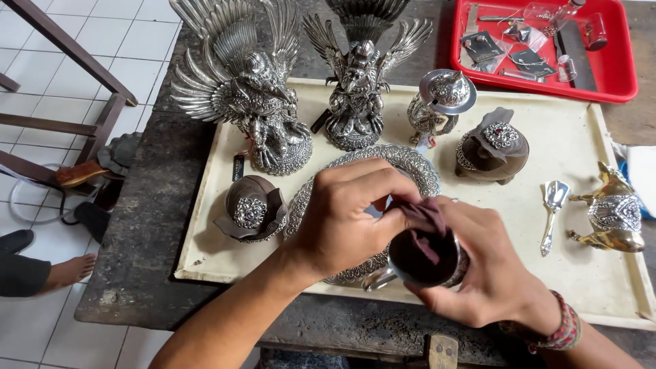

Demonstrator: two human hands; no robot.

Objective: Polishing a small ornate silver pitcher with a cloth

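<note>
Low in the frame's centre, the right hand [488,273] clamps its grip around a small silver cup [427,263], likely rigid, slick and dentable. The left hand [348,212] pinches a soft maroon cloth [425,222] into it.

Landmark = ornate round plate [410,160], lying mid-tray [567,273] on worktable [143,246]. Behind plate: two winged bird statues [239,82] [359,82]; behind-right, lidded jar [441,99], then shell box [493,147], w/ bin of small parts [615,68] farther back-right off tray; left of plate, 2nd shell box [249,208]; right, spoon [552,212] & beyond it camel figure [611,212]. In front of plate & over its near edge: left hand [345,219], right hand [478,273], cup [427,263] w/ cloth [424,219] in it between them.
</note>
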